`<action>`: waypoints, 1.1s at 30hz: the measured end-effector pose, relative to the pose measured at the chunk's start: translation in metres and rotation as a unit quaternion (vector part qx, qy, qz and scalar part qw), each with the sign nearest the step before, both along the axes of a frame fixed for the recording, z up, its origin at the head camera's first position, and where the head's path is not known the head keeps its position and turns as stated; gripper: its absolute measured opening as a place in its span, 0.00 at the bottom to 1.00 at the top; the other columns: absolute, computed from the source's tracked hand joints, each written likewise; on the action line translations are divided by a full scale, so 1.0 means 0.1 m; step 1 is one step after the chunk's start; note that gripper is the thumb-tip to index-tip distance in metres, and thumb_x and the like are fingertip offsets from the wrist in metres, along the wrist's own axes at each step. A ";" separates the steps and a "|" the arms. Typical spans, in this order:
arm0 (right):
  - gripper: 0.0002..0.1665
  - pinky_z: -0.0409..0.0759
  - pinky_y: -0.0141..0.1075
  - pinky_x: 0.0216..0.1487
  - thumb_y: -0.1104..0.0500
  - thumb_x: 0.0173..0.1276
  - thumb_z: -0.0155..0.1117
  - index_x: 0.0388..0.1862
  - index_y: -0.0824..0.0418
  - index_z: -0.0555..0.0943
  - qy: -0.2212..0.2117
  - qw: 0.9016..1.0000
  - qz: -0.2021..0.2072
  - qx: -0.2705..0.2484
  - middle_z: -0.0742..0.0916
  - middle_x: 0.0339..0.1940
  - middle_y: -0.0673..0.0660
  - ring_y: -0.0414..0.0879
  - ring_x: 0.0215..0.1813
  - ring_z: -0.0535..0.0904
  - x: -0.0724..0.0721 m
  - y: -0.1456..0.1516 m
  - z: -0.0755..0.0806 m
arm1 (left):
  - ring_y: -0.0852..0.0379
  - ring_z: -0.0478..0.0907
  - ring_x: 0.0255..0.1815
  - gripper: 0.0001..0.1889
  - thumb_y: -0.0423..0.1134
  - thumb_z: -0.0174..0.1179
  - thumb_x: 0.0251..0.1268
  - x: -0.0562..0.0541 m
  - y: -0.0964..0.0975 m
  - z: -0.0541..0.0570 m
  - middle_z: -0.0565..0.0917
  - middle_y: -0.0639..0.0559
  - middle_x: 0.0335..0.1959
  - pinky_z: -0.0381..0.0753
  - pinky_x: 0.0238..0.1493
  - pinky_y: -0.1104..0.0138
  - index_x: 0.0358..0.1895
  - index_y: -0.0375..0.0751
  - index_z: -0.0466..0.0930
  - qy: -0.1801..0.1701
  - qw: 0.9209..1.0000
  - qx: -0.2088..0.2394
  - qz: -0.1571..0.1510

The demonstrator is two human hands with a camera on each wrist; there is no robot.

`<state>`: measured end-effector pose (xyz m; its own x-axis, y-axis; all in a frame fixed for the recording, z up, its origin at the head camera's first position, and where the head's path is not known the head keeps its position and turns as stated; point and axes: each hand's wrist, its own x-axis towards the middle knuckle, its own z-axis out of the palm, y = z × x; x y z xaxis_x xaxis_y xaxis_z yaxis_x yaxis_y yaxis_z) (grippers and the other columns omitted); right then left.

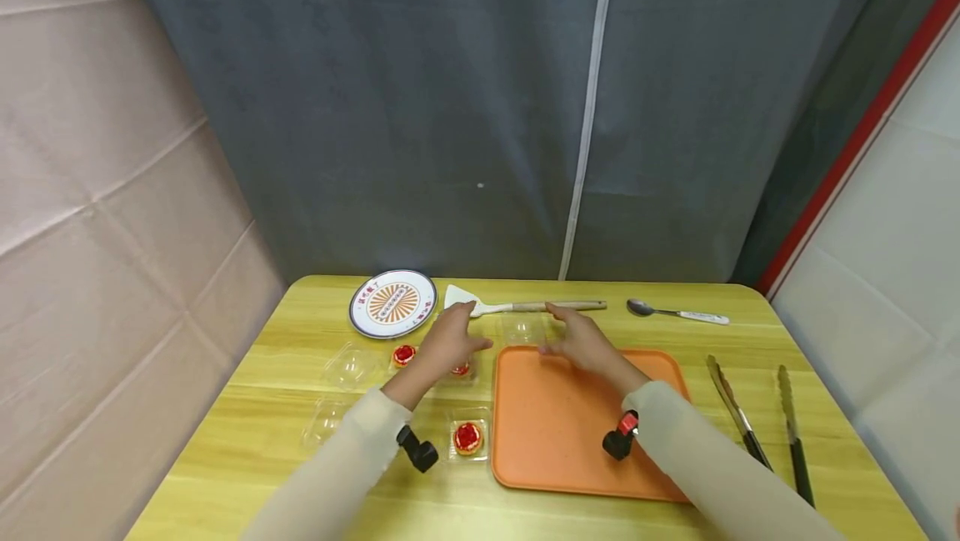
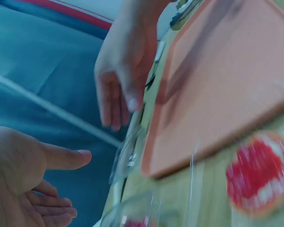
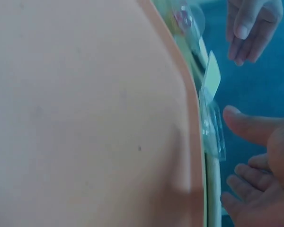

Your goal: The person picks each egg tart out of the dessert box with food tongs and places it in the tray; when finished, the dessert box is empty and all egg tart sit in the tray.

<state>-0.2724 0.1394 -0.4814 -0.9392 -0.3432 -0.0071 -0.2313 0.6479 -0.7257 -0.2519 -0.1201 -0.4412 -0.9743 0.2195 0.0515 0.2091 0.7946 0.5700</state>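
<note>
My left hand (image 1: pixel 447 343) hovers over the table with its fingers loosely extended and nothing in its grasp. Across from it, my right hand (image 1: pixel 585 343) is held above the back edge of an orange tray (image 1: pixel 562 433), also without anything in it. Between the hands, behind the tray, sits a clear plastic container (image 1: pixel 523 328). A red-topped tart (image 1: pixel 461 369) in clear packaging is partly hidden by my left hand. Another tart (image 1: pixel 403 354) lies left of that hand, and a third tart (image 1: pixel 467 438) sits in a clear container beside the tray.
At the back left is a patterned plate (image 1: pixel 393 304), with a white spatula (image 1: pixel 555 306) beside it. A spoon (image 1: pixel 675 313) lies at the back right. Tongs with black handles (image 1: pixel 795 441) are right of the tray. Clear lids (image 1: pixel 351 366) lie at left.
</note>
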 end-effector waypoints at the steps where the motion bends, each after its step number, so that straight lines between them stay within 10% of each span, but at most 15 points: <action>1: 0.53 0.70 0.61 0.73 0.57 0.64 0.78 0.82 0.64 0.60 0.005 1.000 -0.005 0.000 0.69 0.79 0.66 0.66 0.77 0.66 0.03 -0.01 0.00 | 0.34 0.68 0.74 0.41 0.42 0.75 0.61 0.04 -0.07 0.01 0.74 0.31 0.70 0.67 0.76 0.46 0.73 0.27 0.68 0.000 1.000 0.005 0.001; 10: 0.52 0.71 0.59 0.73 0.57 0.62 0.79 0.81 0.62 0.63 0.047 0.999 -0.014 -0.006 0.71 0.78 0.66 0.64 0.77 0.67 0.34 -0.31 0.03 | 0.34 0.65 0.76 0.42 0.38 0.75 0.61 0.37 -0.74 -0.08 0.70 0.32 0.74 0.65 0.77 0.44 0.75 0.30 0.66 0.001 0.998 0.062 0.004; 17: 0.51 0.70 0.54 0.75 0.57 0.61 0.81 0.79 0.62 0.66 0.077 0.995 0.057 -0.001 0.74 0.76 0.63 0.61 0.76 0.69 0.54 -0.68 0.05 | 0.31 0.60 0.78 0.46 0.39 0.77 0.59 0.50 -1.09 -0.21 0.65 0.33 0.77 0.61 0.77 0.39 0.78 0.33 0.62 -0.025 0.997 0.066 0.023; 25: 0.51 0.66 0.50 0.78 0.54 0.62 0.80 0.81 0.60 0.65 0.091 0.986 0.135 0.029 0.71 0.79 0.61 0.57 0.78 0.66 0.47 -0.99 -0.03 | 0.32 0.63 0.77 0.46 0.37 0.77 0.57 0.57 -0.98 -0.27 0.64 0.32 0.78 0.64 0.76 0.41 0.78 0.34 0.63 -0.010 0.995 0.098 -0.010; 33: 0.53 0.62 0.51 0.80 0.55 0.61 0.80 0.81 0.62 0.64 0.086 0.981 0.159 0.065 0.68 0.81 0.60 0.55 0.82 0.60 0.39 -1.13 -0.06 | 0.37 0.57 0.81 0.45 0.31 0.74 0.61 0.53 -0.75 -0.36 0.60 0.33 0.80 0.61 0.78 0.52 0.78 0.25 0.57 -0.085 0.971 0.220 -0.037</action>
